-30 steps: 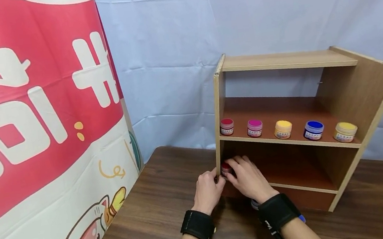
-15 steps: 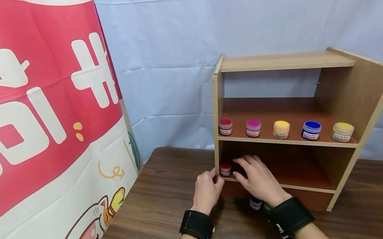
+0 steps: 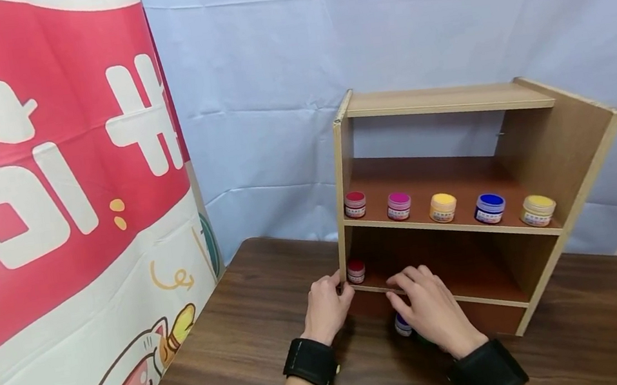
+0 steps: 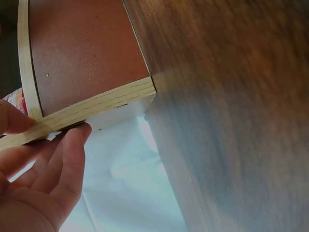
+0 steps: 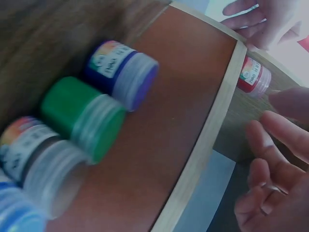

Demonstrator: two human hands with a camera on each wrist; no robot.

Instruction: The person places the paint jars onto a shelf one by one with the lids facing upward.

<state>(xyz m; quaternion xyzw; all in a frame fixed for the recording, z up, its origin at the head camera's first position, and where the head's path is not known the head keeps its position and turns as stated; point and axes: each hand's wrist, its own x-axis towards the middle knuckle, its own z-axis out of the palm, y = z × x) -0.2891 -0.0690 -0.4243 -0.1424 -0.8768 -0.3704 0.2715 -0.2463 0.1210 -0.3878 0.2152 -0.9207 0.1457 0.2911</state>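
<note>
A small wooden shelf unit (image 3: 431,103) stands on the table. On its lower shelf, at the left end, sits a red paint jar (image 3: 356,271). My left hand (image 3: 324,307) pinches the front edge of the left side panel (image 4: 101,102), thumb on the inner side and fingers on the outer. My right hand (image 3: 432,309), fingers loosely bent and holding nothing, hovers in front of the lower shelf, right of the red jar. Below it a purple-blue jar (image 5: 120,72), a green jar (image 5: 84,118) and a brown jar (image 5: 43,164) stand before the bottom board, mostly hidden in the head view.
Along the upper shelf's front edge stand a red jar (image 3: 355,204), a magenta jar (image 3: 399,206), an orange-yellow jar (image 3: 442,208), a blue jar (image 3: 489,208) and a yellow jar (image 3: 538,210). A printed banner (image 3: 64,205) hangs to the left, a pale cloth (image 3: 249,96) behind.
My right hand has let go of the red jar on the lower shelf and drawn back toward the right and down. The left hand keeps its hold on the panel.
</note>
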